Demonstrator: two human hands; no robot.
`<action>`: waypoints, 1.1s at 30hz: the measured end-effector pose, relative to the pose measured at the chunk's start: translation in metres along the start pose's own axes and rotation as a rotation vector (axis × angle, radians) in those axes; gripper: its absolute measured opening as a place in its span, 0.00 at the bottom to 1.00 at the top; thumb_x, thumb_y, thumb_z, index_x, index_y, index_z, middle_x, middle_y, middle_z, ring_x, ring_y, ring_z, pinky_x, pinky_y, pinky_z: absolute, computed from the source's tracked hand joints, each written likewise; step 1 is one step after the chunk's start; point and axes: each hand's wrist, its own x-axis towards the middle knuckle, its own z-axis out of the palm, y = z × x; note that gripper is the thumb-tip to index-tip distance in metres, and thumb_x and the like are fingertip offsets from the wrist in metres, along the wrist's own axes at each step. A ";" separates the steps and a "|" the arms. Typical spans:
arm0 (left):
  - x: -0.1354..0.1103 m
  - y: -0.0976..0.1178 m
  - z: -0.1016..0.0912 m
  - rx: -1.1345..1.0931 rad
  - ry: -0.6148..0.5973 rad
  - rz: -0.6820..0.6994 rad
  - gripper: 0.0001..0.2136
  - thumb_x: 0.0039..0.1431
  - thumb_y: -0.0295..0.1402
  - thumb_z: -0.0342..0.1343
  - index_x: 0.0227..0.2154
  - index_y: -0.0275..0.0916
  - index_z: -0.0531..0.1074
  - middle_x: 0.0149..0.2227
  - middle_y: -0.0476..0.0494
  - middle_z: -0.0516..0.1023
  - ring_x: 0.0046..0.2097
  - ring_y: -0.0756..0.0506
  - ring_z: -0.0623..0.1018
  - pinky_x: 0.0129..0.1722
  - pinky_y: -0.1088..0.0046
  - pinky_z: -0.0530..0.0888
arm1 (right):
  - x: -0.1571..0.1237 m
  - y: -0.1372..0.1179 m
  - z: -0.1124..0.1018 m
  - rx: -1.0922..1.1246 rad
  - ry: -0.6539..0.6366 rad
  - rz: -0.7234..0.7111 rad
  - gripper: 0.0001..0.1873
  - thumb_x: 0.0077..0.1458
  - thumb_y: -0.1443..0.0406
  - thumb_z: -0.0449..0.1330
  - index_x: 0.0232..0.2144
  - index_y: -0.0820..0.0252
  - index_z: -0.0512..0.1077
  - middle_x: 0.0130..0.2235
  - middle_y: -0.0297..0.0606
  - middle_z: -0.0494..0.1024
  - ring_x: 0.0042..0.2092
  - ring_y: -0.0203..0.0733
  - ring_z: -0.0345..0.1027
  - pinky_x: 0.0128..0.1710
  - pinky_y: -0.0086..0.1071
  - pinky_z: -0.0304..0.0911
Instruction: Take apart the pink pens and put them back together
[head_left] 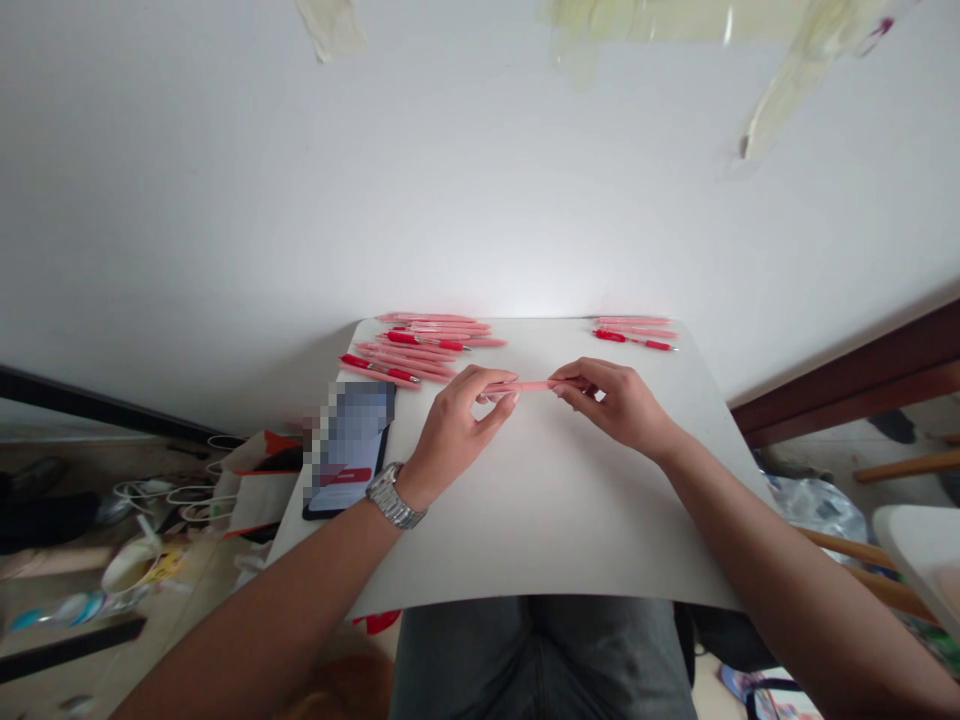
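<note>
A slim pink pen (534, 385) is stretched level between both hands above the white table (540, 520). My left hand (459, 415), with a metal watch at the wrist, pinches its left end between thumb and fingers. At the other end, my right hand (619, 400) closes thumb and fingertips around it, hiding that tip. Beyond my left hand lies a loose pile of pink pens (420, 350) with a few red pens (379, 369) among them. Past my right hand, a small group of pink pens (637, 326) lies beside one red pen (634, 341).
A phone (346, 475) lies along the table's left edge. The white wall (480, 180) rises directly behind the table. Bags, a cup (133, 565) and cables are on the floor at left; a white stool-like seat (919, 550) stands at right.
</note>
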 end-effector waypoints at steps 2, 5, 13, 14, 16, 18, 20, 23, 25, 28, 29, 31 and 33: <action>0.000 -0.003 0.001 -0.040 0.040 -0.051 0.09 0.71 0.36 0.58 0.50 0.42 0.76 0.48 0.43 0.81 0.46 0.46 0.81 0.48 0.68 0.79 | 0.000 0.001 -0.001 -0.003 0.041 0.020 0.16 0.69 0.52 0.59 0.43 0.57 0.78 0.37 0.41 0.81 0.32 0.40 0.72 0.33 0.36 0.69; 0.000 -0.006 0.002 -0.077 0.071 -0.092 0.09 0.72 0.38 0.57 0.49 0.42 0.75 0.47 0.43 0.82 0.46 0.46 0.81 0.48 0.68 0.79 | -0.001 0.003 -0.001 -0.008 0.062 0.034 0.17 0.69 0.50 0.59 0.43 0.57 0.78 0.36 0.41 0.81 0.32 0.41 0.72 0.33 0.37 0.70; 0.001 -0.005 0.002 -0.080 0.058 -0.094 0.08 0.72 0.38 0.57 0.47 0.40 0.75 0.44 0.43 0.81 0.44 0.46 0.80 0.45 0.69 0.78 | -0.002 0.005 0.000 -0.039 0.049 0.018 0.13 0.69 0.55 0.60 0.44 0.56 0.78 0.38 0.40 0.82 0.35 0.41 0.73 0.35 0.36 0.70; 0.001 -0.005 0.002 -0.080 0.056 -0.093 0.08 0.72 0.38 0.57 0.46 0.40 0.75 0.44 0.43 0.81 0.44 0.46 0.80 0.45 0.69 0.77 | -0.002 0.006 0.000 -0.053 0.043 0.006 0.12 0.69 0.56 0.60 0.44 0.56 0.77 0.38 0.40 0.82 0.35 0.41 0.73 0.35 0.36 0.70; 0.000 -0.004 0.002 -0.081 0.049 -0.085 0.08 0.72 0.38 0.57 0.45 0.40 0.75 0.43 0.44 0.80 0.43 0.47 0.79 0.44 0.70 0.77 | -0.002 0.007 0.000 -0.096 0.030 -0.032 0.10 0.70 0.58 0.60 0.45 0.56 0.77 0.39 0.39 0.82 0.35 0.41 0.74 0.35 0.35 0.70; 0.000 -0.003 0.003 -0.084 0.041 -0.072 0.07 0.71 0.37 0.57 0.45 0.40 0.76 0.42 0.44 0.80 0.42 0.47 0.79 0.44 0.70 0.77 | -0.003 0.007 0.001 -0.155 0.021 -0.093 0.10 0.70 0.59 0.59 0.47 0.56 0.76 0.40 0.39 0.83 0.38 0.41 0.75 0.37 0.35 0.70; 0.000 -0.001 0.002 -0.090 0.029 -0.059 0.07 0.70 0.35 0.58 0.45 0.40 0.76 0.43 0.44 0.80 0.42 0.47 0.79 0.45 0.70 0.76 | -0.003 0.007 0.002 -0.224 0.013 -0.162 0.10 0.70 0.61 0.59 0.49 0.56 0.76 0.42 0.40 0.84 0.41 0.43 0.77 0.40 0.37 0.70; 0.000 0.002 0.001 -0.097 0.004 -0.031 0.05 0.69 0.33 0.59 0.45 0.40 0.76 0.42 0.45 0.80 0.42 0.48 0.78 0.45 0.71 0.76 | -0.003 0.005 0.005 -0.305 0.003 -0.240 0.11 0.70 0.61 0.59 0.52 0.57 0.75 0.42 0.41 0.84 0.41 0.46 0.77 0.41 0.39 0.70; 0.000 0.005 0.001 -0.094 -0.014 -0.007 0.04 0.69 0.31 0.59 0.44 0.40 0.76 0.41 0.46 0.79 0.41 0.48 0.77 0.44 0.72 0.75 | -0.003 0.003 0.007 -0.317 -0.010 -0.261 0.12 0.71 0.61 0.59 0.53 0.57 0.75 0.42 0.41 0.84 0.41 0.46 0.77 0.41 0.40 0.70; 0.000 0.008 0.000 -0.095 -0.036 0.016 0.03 0.68 0.29 0.59 0.42 0.40 0.76 0.38 0.48 0.79 0.39 0.49 0.76 0.43 0.72 0.74 | -0.003 0.000 0.010 -0.289 -0.025 -0.267 0.12 0.71 0.61 0.58 0.54 0.57 0.75 0.42 0.42 0.85 0.41 0.46 0.77 0.41 0.39 0.69; 0.000 0.008 0.001 -0.103 -0.040 0.017 0.03 0.68 0.29 0.59 0.42 0.40 0.76 0.38 0.48 0.78 0.39 0.49 0.76 0.43 0.72 0.74 | -0.003 -0.001 0.010 -0.276 -0.031 -0.268 0.12 0.72 0.61 0.58 0.53 0.56 0.75 0.42 0.41 0.85 0.41 0.45 0.77 0.41 0.39 0.69; -0.001 0.008 0.001 -0.133 -0.039 0.013 0.03 0.68 0.29 0.60 0.42 0.40 0.76 0.38 0.47 0.79 0.39 0.49 0.77 0.43 0.72 0.74 | -0.004 -0.003 0.011 -0.243 -0.045 -0.263 0.12 0.72 0.61 0.58 0.52 0.56 0.76 0.42 0.41 0.85 0.40 0.44 0.76 0.41 0.38 0.69; -0.001 0.006 0.002 -0.174 -0.029 0.001 0.04 0.68 0.30 0.60 0.44 0.40 0.77 0.40 0.46 0.79 0.40 0.48 0.78 0.44 0.72 0.75 | -0.005 -0.006 0.012 -0.192 -0.058 -0.238 0.12 0.72 0.61 0.58 0.51 0.56 0.77 0.42 0.41 0.85 0.40 0.43 0.76 0.41 0.36 0.68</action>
